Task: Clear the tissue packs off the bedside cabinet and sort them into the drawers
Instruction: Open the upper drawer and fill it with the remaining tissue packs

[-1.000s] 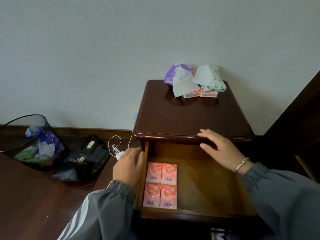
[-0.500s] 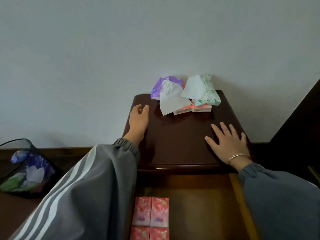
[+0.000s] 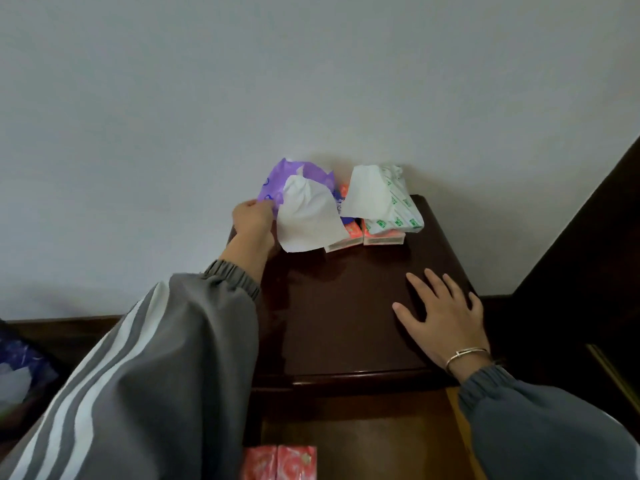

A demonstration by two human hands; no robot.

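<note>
Head view: plain white wall [image 3: 311,81] behind dark brown bedside cabinet [image 3: 346,306]. Green print on white-green pack [image 3: 398,213], far right of top, too small to read. Open drawer [image 3: 381,438] near, below top, with pink packs [image 3: 280,462] at its left side. Purple pack [image 3: 273,181] far left of top, white tissue [image 3: 308,216] hanging out. Two pink-orange packs [image 3: 381,239] under pile. Left hand [image 3: 252,226] grips purple pack edge. Right hand [image 3: 443,317] flat on top, near right, fingers spread wide.

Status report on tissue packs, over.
Left grip pinches purple plastic tissue pack. Right grip flat on dark wooden cabinet. Green-printed pack rests on pink packs.
</note>
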